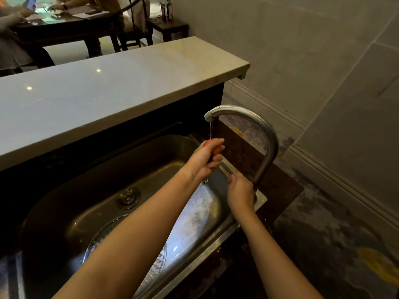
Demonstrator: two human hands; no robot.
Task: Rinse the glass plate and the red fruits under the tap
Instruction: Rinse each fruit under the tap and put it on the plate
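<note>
My left hand (204, 159) is closed around a red fruit (216, 149), held right under the spout of the curved steel tap (257, 126). A thin stream of water falls onto the fruit. My right hand (240, 190) sits lower, at the tap's base, with its fingers curled there; what it grips is hidden. The patterned glass plate (103, 236) lies in the bottom of the steel sink (71, 190), mostly covered by my left forearm.
A pale stone counter (108, 87) runs behind the sink. The sink drain (128, 197) lies left of my arms. A dark wooden ledge (244, 156) holds the tap. Beyond the counter, people sit at a dark table (58, 26). Patterned floor lies to the right.
</note>
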